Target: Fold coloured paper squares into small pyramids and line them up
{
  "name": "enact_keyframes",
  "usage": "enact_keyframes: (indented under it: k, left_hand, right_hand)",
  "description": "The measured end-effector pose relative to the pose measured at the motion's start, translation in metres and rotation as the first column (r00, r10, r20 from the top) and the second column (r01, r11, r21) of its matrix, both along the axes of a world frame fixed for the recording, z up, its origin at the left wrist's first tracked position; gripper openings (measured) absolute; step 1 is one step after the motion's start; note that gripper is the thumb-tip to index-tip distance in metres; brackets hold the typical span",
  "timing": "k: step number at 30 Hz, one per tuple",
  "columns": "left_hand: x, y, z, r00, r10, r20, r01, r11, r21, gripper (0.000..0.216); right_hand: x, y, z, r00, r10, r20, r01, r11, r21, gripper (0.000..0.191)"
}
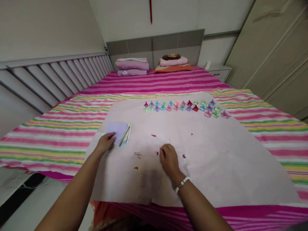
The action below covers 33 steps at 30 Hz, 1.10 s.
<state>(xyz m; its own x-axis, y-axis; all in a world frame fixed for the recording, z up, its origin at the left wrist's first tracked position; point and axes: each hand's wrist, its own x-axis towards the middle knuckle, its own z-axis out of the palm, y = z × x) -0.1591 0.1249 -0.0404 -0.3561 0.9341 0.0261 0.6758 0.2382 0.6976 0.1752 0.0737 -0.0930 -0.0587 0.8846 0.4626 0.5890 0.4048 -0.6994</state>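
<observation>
A stack of coloured paper squares (119, 131), lilac on top, lies at the left of a large pale sheet (216, 166). My left hand (107, 142) grips the near left edge of this stack, its fingers over the lilac sheet. Near the middle of the pale sheet, my right hand (169, 158) is closed, fingers curled downward; anything inside them is hidden. Just left of its fingertips is a small red and white scrap (157, 153). Folded paper pieces (182, 107) in many colours stand in rows along the far side.
More scraps lie about: a red one (153, 135), a dark red one (184, 156), a brown one (136, 168) and a thin looped piece (137, 154). A striped bedspread (60, 128) surrounds the sheet. Folded bedding (132, 65) sits by the headboard; a railing (72, 73) runs along the left.
</observation>
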Motion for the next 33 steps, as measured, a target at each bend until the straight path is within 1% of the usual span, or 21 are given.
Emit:
enact_keyframes:
  k: [5, 7, 9, 13, 15, 19, 27, 33]
  left_hand:
    - [0.002, -0.004, 0.002, 0.998, -0.047, -0.052, 0.046, 0.999, -0.022, 0.046]
    - [0.005, -0.006, 0.003, 0.994, -0.067, -0.082, 0.063, 0.997, -0.044, 0.048]
    - [0.008, -0.009, 0.006, 0.991, -0.087, -0.099, 0.080, 0.994, -0.073, 0.057]
    - [0.010, -0.015, 0.013, 0.976, -0.166, -0.138, 0.144, 0.977, -0.160, 0.089]
    - [0.009, -0.016, 0.016, 0.964, -0.209, -0.161, 0.176, 0.964, -0.200, 0.095]
    - [0.006, -0.015, 0.018, 0.966, -0.218, -0.136, 0.184, 0.957, -0.224, 0.088]
    - [0.002, -0.010, 0.014, 0.976, -0.181, -0.122, 0.154, 0.968, -0.197, 0.070]
    - [0.001, -0.009, 0.014, 0.974, -0.183, -0.136, 0.152, 0.966, -0.210, 0.070]
  right_hand:
    - [0.000, 0.001, -0.001, 1.000, -0.010, 0.014, 0.009, 1.000, 0.009, 0.018]
    - [0.001, 0.001, -0.002, 1.000, -0.010, 0.020, 0.010, 1.000, 0.011, 0.018]
    - [0.001, 0.002, -0.002, 1.000, -0.009, 0.020, 0.008, 1.000, 0.014, 0.018]
    - [0.001, 0.001, -0.001, 1.000, -0.010, 0.012, 0.010, 1.000, 0.010, 0.019]
    - [0.001, 0.001, 0.000, 1.000, -0.011, 0.010, 0.011, 1.000, 0.009, 0.019]
    - [0.001, 0.000, 0.001, 1.000, -0.007, 0.002, 0.007, 1.000, 0.017, 0.019]
    - [0.001, 0.001, 0.002, 1.000, -0.012, 0.019, 0.012, 1.000, -0.016, 0.020]
    - [0.001, 0.001, 0.002, 1.000, -0.006, 0.010, 0.006, 1.000, -0.009, 0.020]
